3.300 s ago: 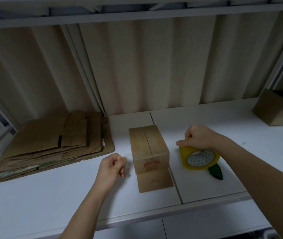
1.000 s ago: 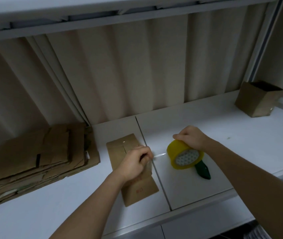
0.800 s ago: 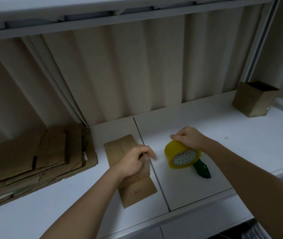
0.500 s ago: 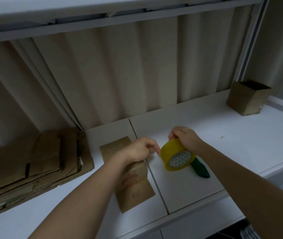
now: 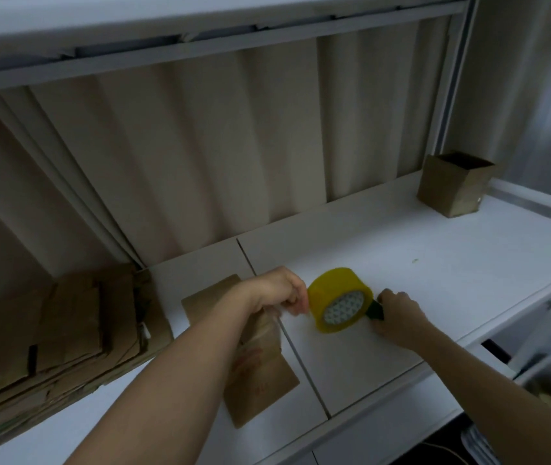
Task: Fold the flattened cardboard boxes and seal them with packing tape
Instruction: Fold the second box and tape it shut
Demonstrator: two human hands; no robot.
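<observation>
- Over at 9 o'clock on the desk point(image 5: 435, 250) there's the stack of flattened boxes point(image 5: 59, 333), leaning up by the back panel. Thin corrugated stuff, so I'd guess light and floppy until folded; best grabbed along an edge or a crease, not the middle.
- Dead centre, around 6 o'clock, sits the small folded box point(image 5: 260, 370), mostly hidden under the forearm. Looks stiff enough once closed, but it would probably skid on that smooth white top if nobody pins it.
- The left hand point(image 5: 277, 292) is over the box's far end, fingers curled tight, pinching what I think is the free end of the tape. The strip itself is too clear to make out.
- Just right of it, touching the fingertips, the yellow tape roll point(image 5: 341, 303) stands tilted on edge. Slick outside, sticky end; hold it by the core or rim.
- At 3 o'clock of the roll, the right hand point(image 5: 398, 317) is closed around a dark green tool point(image 5: 376, 310), maybe a cutter.
- Way off at 1 o'clock, an open-topped box point(image 5: 452, 187) stands upright.
</observation>
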